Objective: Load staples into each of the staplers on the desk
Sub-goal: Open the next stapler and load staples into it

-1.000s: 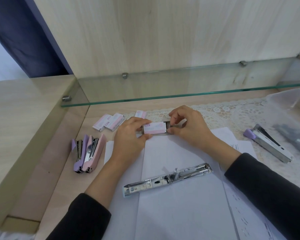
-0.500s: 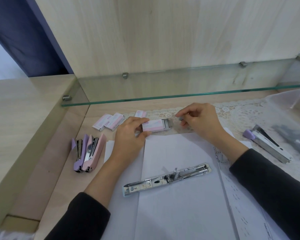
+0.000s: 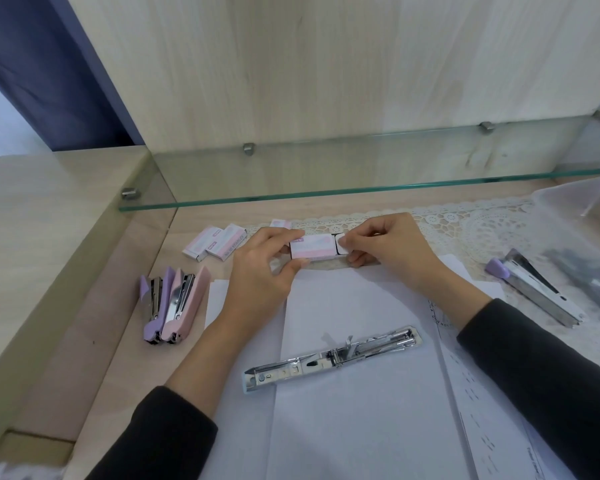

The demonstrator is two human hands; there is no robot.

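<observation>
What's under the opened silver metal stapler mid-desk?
White paper sheets lie directly under the opened silver metal stapler. The wooden desk below them is covered there; whether anything lies between the sheets cannot be seen.

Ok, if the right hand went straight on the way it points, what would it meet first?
The pink staple box, gripped by the left hand; fingers of the right hand seem to pinch its open end.

wooden desk (image 3: pixel 129 368), paper sheets (image 3: pixel 361 427), lace mat (image 3: pixel 482 230), staplers (image 3: pixel 184 303)

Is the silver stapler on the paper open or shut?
Open: the silver stapler lies unfolded flat on the paper, its arm and base stretched end to end.
</observation>
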